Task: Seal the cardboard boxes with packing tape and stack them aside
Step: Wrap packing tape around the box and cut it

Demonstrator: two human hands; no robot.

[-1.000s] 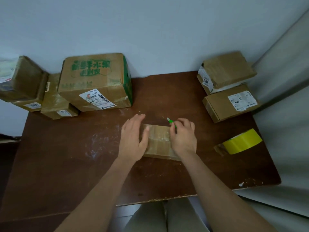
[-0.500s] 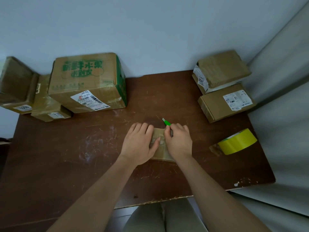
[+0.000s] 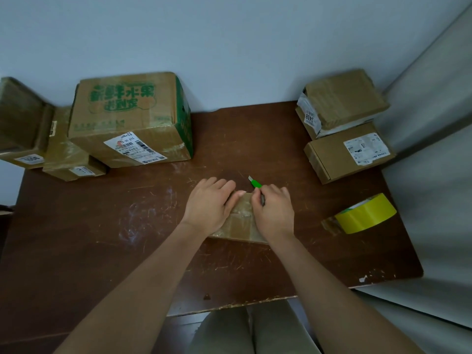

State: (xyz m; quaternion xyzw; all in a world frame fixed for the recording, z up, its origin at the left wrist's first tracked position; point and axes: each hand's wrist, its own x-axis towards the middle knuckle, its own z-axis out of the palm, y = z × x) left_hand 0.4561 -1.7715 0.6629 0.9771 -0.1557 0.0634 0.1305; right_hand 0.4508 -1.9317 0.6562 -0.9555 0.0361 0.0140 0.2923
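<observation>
left hand (image 3: 210, 205) flat on small taped box (image 3: 241, 223) | right hand (image 3: 274, 209) grips green cutter (image 3: 255, 184) | scratched table (image 3: 102, 226) bare near-left

- A single head-worn wide-angle view looks forward and steeply down onto a scratched dark brown wooden table (image 3: 102, 238), facing a pale blue-grey wall (image 3: 229, 47).
- It sits close: both forearms reach in from the bottom edge, and straight lines bow toward the frame's edges.
- No second view shares the scene.
</observation>
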